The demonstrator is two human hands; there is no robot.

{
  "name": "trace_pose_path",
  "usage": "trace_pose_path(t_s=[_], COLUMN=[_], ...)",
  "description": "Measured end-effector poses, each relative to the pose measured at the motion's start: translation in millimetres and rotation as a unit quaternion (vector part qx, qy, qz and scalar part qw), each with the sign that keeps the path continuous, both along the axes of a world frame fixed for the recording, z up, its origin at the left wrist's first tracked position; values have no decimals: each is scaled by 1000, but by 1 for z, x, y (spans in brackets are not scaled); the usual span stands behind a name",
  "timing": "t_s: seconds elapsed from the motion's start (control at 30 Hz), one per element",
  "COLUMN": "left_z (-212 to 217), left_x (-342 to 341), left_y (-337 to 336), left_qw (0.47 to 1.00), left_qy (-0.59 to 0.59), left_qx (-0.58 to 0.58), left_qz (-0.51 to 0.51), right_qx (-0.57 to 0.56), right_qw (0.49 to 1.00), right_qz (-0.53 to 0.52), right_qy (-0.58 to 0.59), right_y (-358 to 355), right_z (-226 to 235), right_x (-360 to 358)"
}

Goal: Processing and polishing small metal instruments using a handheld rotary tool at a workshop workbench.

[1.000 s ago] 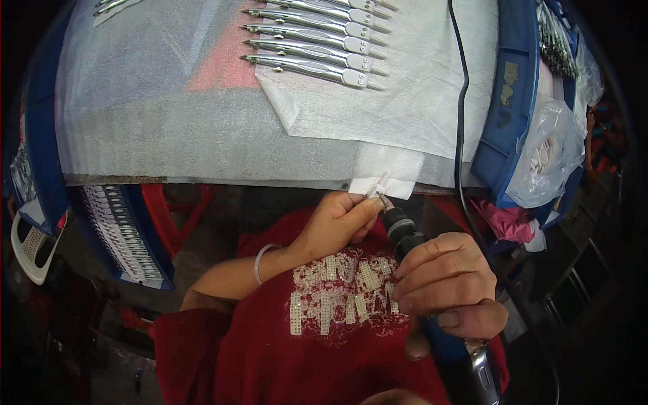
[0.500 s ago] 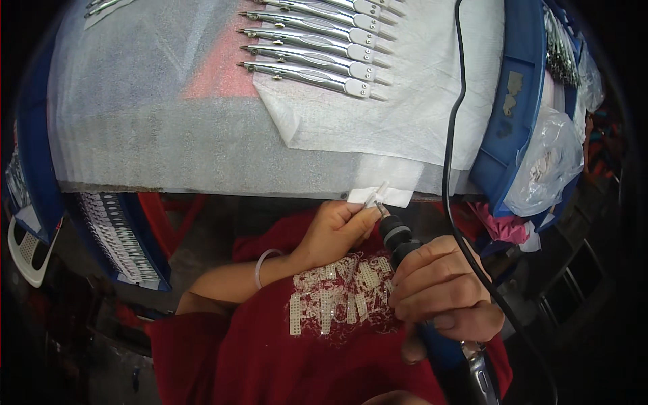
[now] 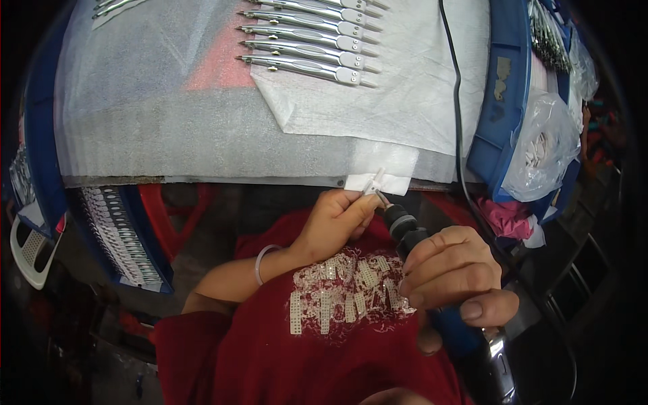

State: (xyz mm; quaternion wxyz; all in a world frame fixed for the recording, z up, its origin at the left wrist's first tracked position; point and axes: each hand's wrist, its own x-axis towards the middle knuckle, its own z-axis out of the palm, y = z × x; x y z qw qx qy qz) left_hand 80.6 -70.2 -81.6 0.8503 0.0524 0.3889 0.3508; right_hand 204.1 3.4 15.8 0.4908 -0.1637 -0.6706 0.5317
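My left hand (image 3: 335,224) is closed in a pinch at the table's near edge. It holds a drawing compass by its white head (image 3: 376,181); most of the compass is hidden behind my fingers. My right hand (image 3: 462,273) is wrapped round a black and blue electric screwdriver (image 3: 403,224), whose bit slants up and left to the compass head, at or very close to it. Whether the bit sits in a screw is too small to tell. Under the compass head lies a folded white pad (image 3: 398,162). Farther back, several silver compasses (image 3: 304,67) with white heads lie in a row.
A white cloth (image 3: 418,101) and grey foam sheet cover the table. The black cord (image 3: 457,88) runs down the right side. Blue bins (image 3: 496,121) flank the table; a clear plastic bag (image 3: 543,148) hangs at the right. Below left, another blue bin holds metal parts (image 3: 125,236).
The view has shifted slightly, so the table and compasses sit higher. My right hand and the screwdriver have moved a little to the right; both hands keep their holds.
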Motion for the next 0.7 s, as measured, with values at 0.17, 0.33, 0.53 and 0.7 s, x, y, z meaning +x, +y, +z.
trace_pose_path(t_s=[0.17, 0.33, 0.53, 0.7], left_z=[0, -1, -2, -5], left_x=[2, 3, 3, 4], left_y=[0, -2, -2, -4], left_qw=[1000, 1000, 1000, 1000], left_qy=[-7, 0, -4, 21], left_qx=[-10, -21, -18, -4], left_qz=[15, 17, 19, 10], right_qx=[4, -1, -7, 28], right_qw=[1000, 1000, 1000, 994], right_qz=[-1, -2, 17, 56], right_qy=[-4, 2, -4, -89], right_y=[1, 0, 5, 9], right_z=[-2, -6, -3, -4], right_x=[5, 5, 3, 2])
